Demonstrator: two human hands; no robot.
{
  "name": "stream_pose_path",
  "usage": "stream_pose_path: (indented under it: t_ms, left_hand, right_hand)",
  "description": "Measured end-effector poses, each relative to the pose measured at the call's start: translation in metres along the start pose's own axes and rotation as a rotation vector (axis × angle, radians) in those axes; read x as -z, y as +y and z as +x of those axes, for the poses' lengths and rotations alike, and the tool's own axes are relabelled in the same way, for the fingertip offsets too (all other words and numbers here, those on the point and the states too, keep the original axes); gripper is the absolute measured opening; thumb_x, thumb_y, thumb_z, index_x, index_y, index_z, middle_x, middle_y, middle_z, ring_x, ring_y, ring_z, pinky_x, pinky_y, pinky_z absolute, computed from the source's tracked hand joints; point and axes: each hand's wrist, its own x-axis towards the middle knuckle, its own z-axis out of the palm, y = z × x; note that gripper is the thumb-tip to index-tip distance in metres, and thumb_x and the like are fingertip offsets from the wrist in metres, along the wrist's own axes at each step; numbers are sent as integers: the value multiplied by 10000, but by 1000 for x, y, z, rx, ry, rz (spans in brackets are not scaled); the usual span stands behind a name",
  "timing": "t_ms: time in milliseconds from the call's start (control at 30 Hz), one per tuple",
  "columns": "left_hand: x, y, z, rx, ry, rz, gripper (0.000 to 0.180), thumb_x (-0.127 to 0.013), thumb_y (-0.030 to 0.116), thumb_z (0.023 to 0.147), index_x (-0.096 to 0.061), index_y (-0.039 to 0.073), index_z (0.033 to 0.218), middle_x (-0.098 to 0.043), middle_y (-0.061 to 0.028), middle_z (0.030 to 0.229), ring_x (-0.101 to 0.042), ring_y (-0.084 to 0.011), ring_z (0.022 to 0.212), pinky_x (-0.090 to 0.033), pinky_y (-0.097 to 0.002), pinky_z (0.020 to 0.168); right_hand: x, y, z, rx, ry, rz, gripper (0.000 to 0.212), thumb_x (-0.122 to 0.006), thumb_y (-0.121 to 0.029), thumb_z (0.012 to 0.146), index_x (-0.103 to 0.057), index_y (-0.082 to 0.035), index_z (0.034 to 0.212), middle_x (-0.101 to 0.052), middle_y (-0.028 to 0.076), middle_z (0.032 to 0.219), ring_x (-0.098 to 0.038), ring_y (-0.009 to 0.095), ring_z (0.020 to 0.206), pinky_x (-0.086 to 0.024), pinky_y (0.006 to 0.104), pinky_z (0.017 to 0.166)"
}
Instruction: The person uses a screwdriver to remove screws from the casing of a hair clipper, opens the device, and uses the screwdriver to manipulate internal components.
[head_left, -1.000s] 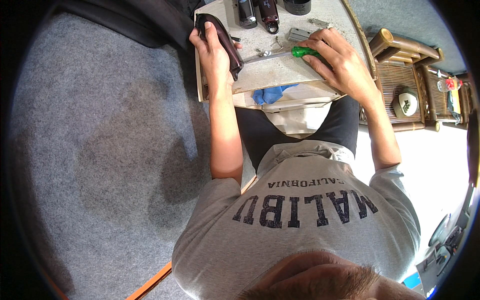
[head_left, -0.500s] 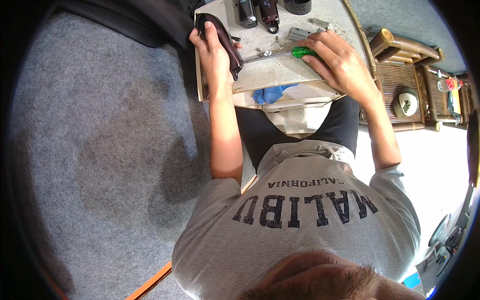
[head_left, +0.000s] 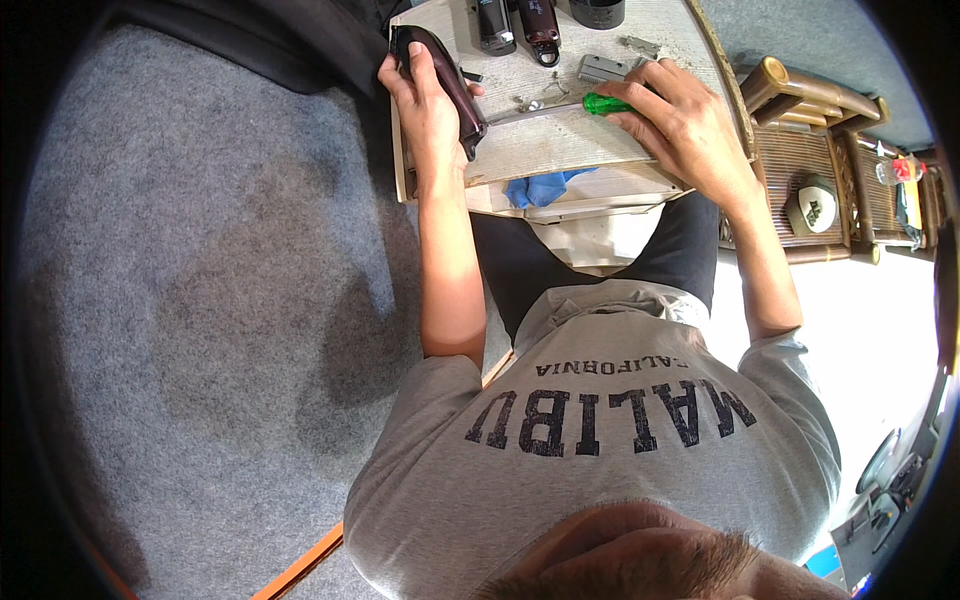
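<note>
My left hand [head_left: 428, 112] is wrapped round a dark maroon hair clipper [head_left: 452, 88], held tilted at the table's left edge. My right hand [head_left: 682, 118] grips the green handle of a screwdriver [head_left: 606, 104] between thumb and fingers. Its thin metal shaft runs left, and the tip meets the lower end of the clipper; the exact contact is too small to make out. Just beyond my right fingers lies a metal clipper blade [head_left: 602, 68]. Several small screws and metal bits [head_left: 532, 105] lie behind the shaft.
At the back of the pale wooden table [head_left: 560, 148] lie a black clipper [head_left: 494, 28], a second maroon clipper [head_left: 539, 34] and a black round container [head_left: 597, 12]. A blue cloth [head_left: 546, 189] sits below the front edge. Bamboo furniture with a cap [head_left: 812, 207] stands at the right.
My right fingers have shifted slightly on the green handle, uncovering more of the metal blade. The left hand and the clipper stay put.
</note>
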Motion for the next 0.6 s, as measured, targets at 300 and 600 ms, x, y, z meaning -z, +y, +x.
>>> stream_pose_path:
  t_ms: [300, 600]
  left_hand:
    - [1, 1, -2, 10, -9, 22, 617, -518, 535, 1115, -278, 124, 1509, -574, -102, 912, -676, -195, 584, -510, -271, 440]
    - [1, -1, 0, 2, -7, 16, 631, -517, 551, 1112, -276, 128, 1513, -561, -104, 919, -676, -194, 582, -513, -271, 439]
  right_hand:
    - [-1, 0, 4, 65, 92, 4, 224, -751, -194, 965, -721, -103, 1168, -622, 54, 1049, -638, 258, 1020, -561, 416, 881]
    - [-4, 2, 2, 45, 75, 65, 250, -772, -164, 929, -717, -95, 1163, -641, 64, 1052, -664, 280, 1006, -562, 424, 900]
